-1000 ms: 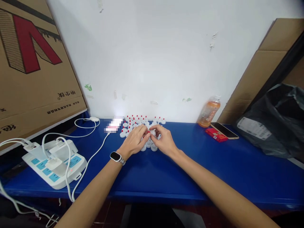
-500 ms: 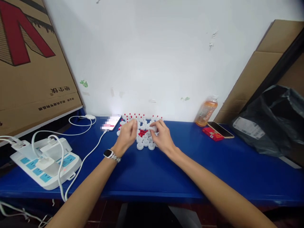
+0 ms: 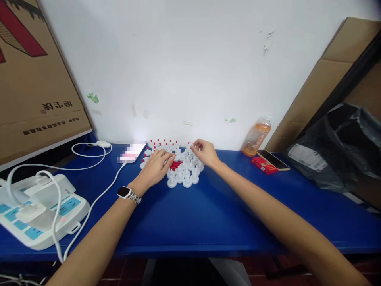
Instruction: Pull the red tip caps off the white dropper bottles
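White nozzle caps (image 3: pixel 187 182) stand in a cluster on the blue table, and those at the back and left carry small red tips (image 3: pixel 165 141). In their midst lies a pile of loose red tips (image 3: pixel 176 165). My left hand (image 3: pixel 156 165), with a watch on its wrist, reaches over the left part of the cluster, fingers stretched toward the red pile and partly covering caps. At the back right of the cluster, my right hand (image 3: pixel 206 153) has its thumb and fingertips pinched together beside a red-tipped cap (image 3: pixel 188 145). Whatever sits between those fingertips is hidden.
A charging phone (image 3: pixel 133 151) lies left of the caps, its cable leading to a white power strip (image 3: pixel 44 214). To the right are an orange drink bottle (image 3: pixel 256 137), a red box (image 3: pixel 263 165), another phone (image 3: pixel 274 160) and a dark plastic bag (image 3: pixel 330 147). A wall rises behind.
My right hand has carried a white cap from above the cluster to its back right edge. My left hand has lowered and opened over the caps. The view has shifted slightly.
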A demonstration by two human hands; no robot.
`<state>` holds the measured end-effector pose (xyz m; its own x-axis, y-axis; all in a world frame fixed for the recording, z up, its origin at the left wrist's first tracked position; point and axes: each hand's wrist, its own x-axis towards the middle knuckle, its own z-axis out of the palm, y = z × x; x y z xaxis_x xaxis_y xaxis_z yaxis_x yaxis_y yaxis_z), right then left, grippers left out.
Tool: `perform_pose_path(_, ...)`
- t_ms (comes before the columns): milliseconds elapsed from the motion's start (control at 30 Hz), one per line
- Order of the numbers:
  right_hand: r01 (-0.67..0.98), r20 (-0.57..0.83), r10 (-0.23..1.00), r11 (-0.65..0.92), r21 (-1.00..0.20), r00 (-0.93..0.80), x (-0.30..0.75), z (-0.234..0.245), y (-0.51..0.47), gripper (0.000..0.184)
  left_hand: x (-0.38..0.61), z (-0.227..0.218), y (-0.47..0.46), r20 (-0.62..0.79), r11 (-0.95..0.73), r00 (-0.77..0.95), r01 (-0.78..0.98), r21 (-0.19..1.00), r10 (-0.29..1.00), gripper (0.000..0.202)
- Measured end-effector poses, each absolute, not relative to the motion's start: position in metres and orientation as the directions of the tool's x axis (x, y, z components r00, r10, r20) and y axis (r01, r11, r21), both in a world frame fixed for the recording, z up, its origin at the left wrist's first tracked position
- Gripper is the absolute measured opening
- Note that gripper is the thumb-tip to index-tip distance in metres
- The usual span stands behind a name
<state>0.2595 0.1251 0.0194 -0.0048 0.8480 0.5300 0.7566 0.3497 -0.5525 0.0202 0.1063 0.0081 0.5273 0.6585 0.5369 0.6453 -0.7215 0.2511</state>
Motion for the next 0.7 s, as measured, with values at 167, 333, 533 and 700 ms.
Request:
perform_pose_path(167,0.827,0.434,0.899,0.285,-0.484,-0.056,0.253,0.032,0.175,0.017,0.018,0.011,0.098,0.53,-0.725,0.532,0.636,0.265,0.66,0.035)
perform_pose_path(333,0.955,0.344,0.93,0.211,-0.209,-0.13,0.235,0.039,0.207,0.02,0.019,0.008,0.096,0.539,-0.735,0.537,0.626,0.261,0.649,0.035)
perform_pose_path(533,0.968,0.287,0.946,0.202,-0.147,-0.153,0.227,0.026,0.224,0.018,0.024,0.008,0.093,0.519,-0.743,0.563,0.622,0.247,0.643,0.038)
perform_pose_path(700,0.965,0.341,0.931,0.2,-0.172,-0.132,0.24,0.025,0.217,0.035,0.026,0.01,0.089,0.515,-0.741,0.57,0.635,0.218,0.64,0.041)
